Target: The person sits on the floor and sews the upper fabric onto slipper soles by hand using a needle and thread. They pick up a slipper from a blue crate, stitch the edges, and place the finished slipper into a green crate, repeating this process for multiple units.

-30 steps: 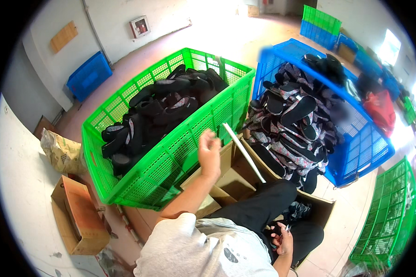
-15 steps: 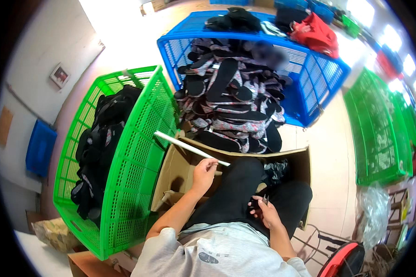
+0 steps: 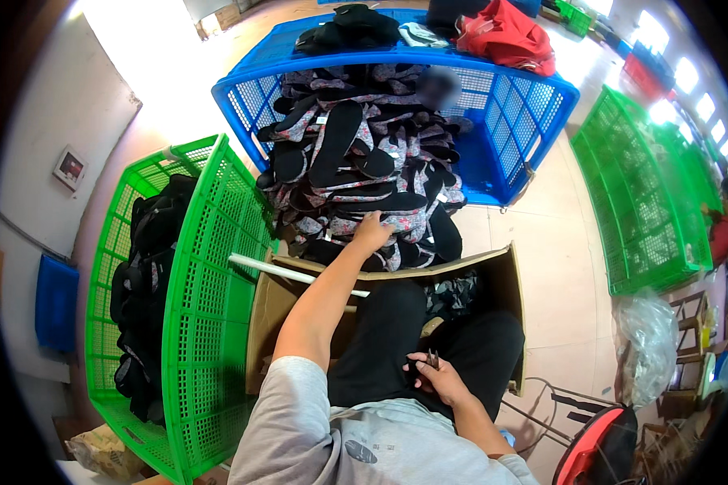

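My left hand [image 3: 372, 234] reaches forward over the cardboard box to the near side of a big pile of slippers. Its fingers bend over the edge of a floral slipper [image 3: 408, 222] with a black sole; part of the grip is hidden. Black soles and grey-pink floral uppers show all over the heap [image 3: 332, 153]. Close to my lap, my right hand [image 3: 437, 377] is closed around small dark snips [image 3: 433, 359], their tips pointing away from me. A white stick [image 3: 275, 269] lies across the box corner beneath my left forearm.
The pile spills from a blue crate [image 3: 493, 153] lying on its side, with dark and red cloth [image 3: 510, 36] on top. Left stands a green crate [image 3: 210, 323] of black items. Between my legs and the pile is the cardboard box [image 3: 505, 283]. Another green crate [image 3: 639, 194] stands right.
My left hand has moved forward from beside the white stick to the slipper pile. My right hand stays by my lap with the snips. The whole view has shifted slightly.
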Available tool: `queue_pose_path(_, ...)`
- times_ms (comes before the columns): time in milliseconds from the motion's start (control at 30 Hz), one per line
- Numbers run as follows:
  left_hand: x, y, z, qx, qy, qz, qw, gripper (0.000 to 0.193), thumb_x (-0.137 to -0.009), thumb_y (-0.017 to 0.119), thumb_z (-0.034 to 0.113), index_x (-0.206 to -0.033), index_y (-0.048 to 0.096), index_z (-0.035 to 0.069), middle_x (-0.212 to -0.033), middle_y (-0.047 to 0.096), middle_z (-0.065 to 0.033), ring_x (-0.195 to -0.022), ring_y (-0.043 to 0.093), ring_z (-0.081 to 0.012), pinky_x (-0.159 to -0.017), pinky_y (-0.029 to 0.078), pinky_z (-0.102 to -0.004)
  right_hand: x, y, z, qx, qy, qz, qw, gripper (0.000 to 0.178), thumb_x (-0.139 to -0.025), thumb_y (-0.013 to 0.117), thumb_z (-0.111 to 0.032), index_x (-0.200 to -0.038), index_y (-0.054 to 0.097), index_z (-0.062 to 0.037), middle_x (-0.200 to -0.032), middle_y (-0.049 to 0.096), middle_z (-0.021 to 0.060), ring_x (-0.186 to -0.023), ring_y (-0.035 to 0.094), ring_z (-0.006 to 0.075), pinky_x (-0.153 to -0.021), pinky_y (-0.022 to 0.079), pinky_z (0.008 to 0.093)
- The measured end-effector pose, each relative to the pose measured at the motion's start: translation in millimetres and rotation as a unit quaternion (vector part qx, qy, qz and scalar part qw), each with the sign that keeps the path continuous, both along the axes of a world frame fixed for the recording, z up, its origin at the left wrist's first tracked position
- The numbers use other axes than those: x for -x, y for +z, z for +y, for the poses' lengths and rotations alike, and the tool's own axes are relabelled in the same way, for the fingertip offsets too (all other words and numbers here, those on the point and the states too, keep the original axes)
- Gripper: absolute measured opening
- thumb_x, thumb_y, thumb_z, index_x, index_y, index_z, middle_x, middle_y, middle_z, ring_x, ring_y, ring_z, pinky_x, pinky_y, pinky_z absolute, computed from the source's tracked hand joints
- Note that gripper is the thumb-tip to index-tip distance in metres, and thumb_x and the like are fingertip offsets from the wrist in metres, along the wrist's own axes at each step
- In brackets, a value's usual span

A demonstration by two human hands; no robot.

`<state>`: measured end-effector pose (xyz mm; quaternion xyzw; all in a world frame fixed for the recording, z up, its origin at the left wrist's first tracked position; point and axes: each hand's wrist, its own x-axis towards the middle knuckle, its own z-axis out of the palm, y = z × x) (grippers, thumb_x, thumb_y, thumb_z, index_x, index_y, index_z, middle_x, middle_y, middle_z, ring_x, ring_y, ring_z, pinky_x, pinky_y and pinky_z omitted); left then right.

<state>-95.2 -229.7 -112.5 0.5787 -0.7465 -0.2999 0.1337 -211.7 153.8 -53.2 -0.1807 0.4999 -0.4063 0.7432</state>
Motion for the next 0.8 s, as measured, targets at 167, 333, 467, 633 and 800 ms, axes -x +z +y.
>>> queue_pose_path(167, -1.1, -29.7, 11.9, -0.027, 0.034, -0.003, 0.999, 0.060, -0.085, 0.068, 0.045, -0.132, 0.059, 0.009, -0.127, 0.061, -0.0199, -0.121, 0.056, -0.0396, -0.102, 0.045, -0.0464, 1.8, -3.3, -1.2, 0.009, -0.003, 0.003, 1.000, 0.030, -0.102, 0.055, -0.016, -0.130, 0.060, -0.0066, -0.110, 0.070, 0.0051, -0.070, 0.059, 0.0072, -0.054, 0.042, 0.0197)
queue_pose_path(333, -49.4, -19.9, 54.3, -0.317, 0.081, 0.266, 0.907, 0.034, -0.092, 0.067, 0.042, -0.096, 0.065, 0.008, -0.073, 0.056, 0.0002, -0.063, 0.049, -0.0091, -0.058, 0.044, -0.0261, 3.9, -4.7, 1.2, 0.000, -0.026, 0.022, 0.999, 0.025, -0.102, 0.055, -0.015, -0.123, 0.063, -0.0055, -0.104, 0.070, 0.0052, -0.070, 0.059, 0.0080, -0.054, 0.042, 0.0204)
queue_pose_path(467, -103.9, 14.4, 93.9, -0.200, 0.157, 0.380, 0.889, 0.027, -0.096, 0.066, 0.031, -0.081, 0.064, 0.009, -0.071, 0.052, 0.0068, -0.065, 0.046, -0.0047, -0.060, 0.037, -0.0232, -4.9, -2.7, 1.3, 0.001, -0.039, 0.014, 0.999, 0.015, -0.101, 0.056, -0.013, -0.112, 0.065, -0.0060, -0.097, 0.070, 0.0049, -0.068, 0.058, 0.0079, -0.052, 0.040, 0.0206)
queue_pose_path(633, -150.5, 93.6, 136.8, 0.013, -0.098, 0.290, 0.952, 0.039, -0.092, 0.066, 0.016, -0.064, 0.046, -0.002, -0.065, 0.041, -0.0033, -0.060, 0.040, -0.0127, -0.057, 0.034, -0.0329, -5.4, 0.9, 2.8, 0.013, -0.047, 0.034, 0.998, 0.014, -0.101, 0.058, -0.016, -0.110, 0.065, -0.0084, -0.096, 0.070, 0.0040, -0.065, 0.057, 0.0076, -0.050, 0.038, 0.0198)
queue_pose_path(800, -161.9, 154.0, 192.0, 0.144, -0.314, 0.261, 0.901, 0.031, -0.078, 0.075, 0.008, -0.061, 0.050, 0.000, -0.063, 0.046, -0.0099, -0.060, 0.049, -0.0289, -0.056, 0.038, -0.0381, -7.9, 11.0, 7.6, 0.046, -0.091, 0.047, 0.994, 0.021, -0.102, 0.056, -0.019, -0.118, 0.064, -0.0074, -0.098, 0.071, 0.0045, -0.066, 0.056, 0.0063, -0.049, 0.036, 0.0187)
